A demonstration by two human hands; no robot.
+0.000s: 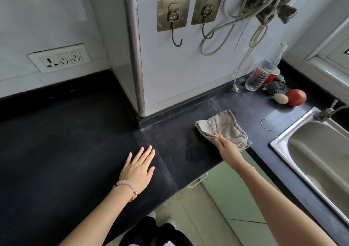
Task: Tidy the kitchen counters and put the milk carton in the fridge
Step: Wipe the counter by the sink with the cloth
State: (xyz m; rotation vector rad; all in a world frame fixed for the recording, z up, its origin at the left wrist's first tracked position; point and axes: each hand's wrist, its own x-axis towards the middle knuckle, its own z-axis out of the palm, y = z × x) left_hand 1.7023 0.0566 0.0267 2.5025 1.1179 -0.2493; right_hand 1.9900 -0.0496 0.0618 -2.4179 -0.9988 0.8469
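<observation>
Left grip: wide, fingers straight and slightly spread, palm flat on the bench near its front edge. Holds nothing. Bead bracelet on the wrist.

Right grip: laid on the near edge of the cloth, the fingers that show straight and pressing it down onto the bench. Thumb hidden; cannot tell whether any finger is tucked under the fabric.

Cloth: grey, crumpled and folded, flat on the bench right of centre, just left of the sink. Its near right corner reaches the bench's front edge.

Wet patch: on the bench between the two grips, just left of the right one.

Bench: black, L-shaped, running left along the wall and right past the sink.

Far right corner, well apart from the cloth: clear bottle leaning toward the wall, red cup behind it, dark lump, egg touching or just beside a tomato.

Ring mark: on the bench between cloth and sink.

Tap: at the sink's far rim.

Wall: socket at far left, vertical pipe at the corner, two hooks to its right, cables hanging further right.
</observation>
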